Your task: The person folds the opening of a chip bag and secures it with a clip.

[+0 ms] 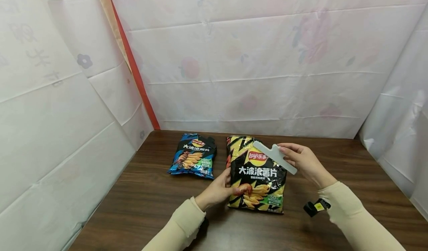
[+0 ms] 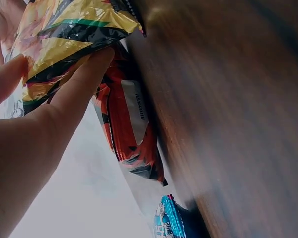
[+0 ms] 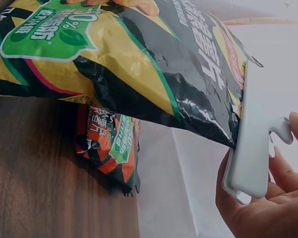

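A yellow and black chip bag (image 1: 257,173) (image 3: 114,54) (image 2: 64,34) lies on the brown table (image 1: 140,206), on top of a red bag (image 3: 107,144) (image 2: 129,119). My left hand (image 1: 234,187) (image 2: 54,114) pinches the yellow bag's lower left edge, thumb on top. My right hand (image 1: 289,155) (image 3: 263,208) holds a long white bag clip (image 1: 274,156) (image 3: 251,148) slantwise at the bag's upper right corner. The clip touches the bag's edge; whether it clamps the bag I cannot tell.
A smaller blue chip bag (image 1: 194,156) (image 2: 169,220) lies to the left of the yellow one. White sheeting (image 1: 254,65) walls the table at the back and on both sides. Bare wood shows at the front and to the right.
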{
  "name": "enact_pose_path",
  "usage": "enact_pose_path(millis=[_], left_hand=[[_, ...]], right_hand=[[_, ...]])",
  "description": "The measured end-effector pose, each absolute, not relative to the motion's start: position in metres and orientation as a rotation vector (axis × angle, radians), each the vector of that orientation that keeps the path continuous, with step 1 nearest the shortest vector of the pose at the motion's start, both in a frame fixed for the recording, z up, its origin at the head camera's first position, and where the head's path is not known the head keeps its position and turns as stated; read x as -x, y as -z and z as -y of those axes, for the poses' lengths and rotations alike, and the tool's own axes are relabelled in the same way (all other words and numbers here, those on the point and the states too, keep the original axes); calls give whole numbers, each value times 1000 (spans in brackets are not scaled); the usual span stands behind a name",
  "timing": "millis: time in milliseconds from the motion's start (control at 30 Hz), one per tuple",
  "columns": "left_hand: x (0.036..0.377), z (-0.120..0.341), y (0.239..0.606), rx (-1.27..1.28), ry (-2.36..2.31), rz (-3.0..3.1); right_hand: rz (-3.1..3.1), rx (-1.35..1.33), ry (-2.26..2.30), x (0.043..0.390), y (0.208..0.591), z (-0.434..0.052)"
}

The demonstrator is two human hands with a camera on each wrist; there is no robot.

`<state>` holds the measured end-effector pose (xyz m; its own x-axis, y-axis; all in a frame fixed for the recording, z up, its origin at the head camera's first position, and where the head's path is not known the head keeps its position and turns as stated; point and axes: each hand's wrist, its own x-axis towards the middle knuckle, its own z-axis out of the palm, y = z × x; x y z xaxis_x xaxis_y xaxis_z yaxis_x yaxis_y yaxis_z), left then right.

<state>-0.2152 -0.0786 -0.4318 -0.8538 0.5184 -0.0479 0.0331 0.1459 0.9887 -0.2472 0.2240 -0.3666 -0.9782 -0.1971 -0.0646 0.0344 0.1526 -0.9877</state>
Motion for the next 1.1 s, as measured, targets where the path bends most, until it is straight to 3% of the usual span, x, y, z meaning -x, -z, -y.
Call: enact_pose_path(millis=[467,1100], left_hand=[[218,74,436,-567,-1783,-2043],[219,55,436,-518,-1730,-2144]], right_hand=[[-2122,187,2004,241,385,-239],[-1861,-39,2052,210,433,-245]])
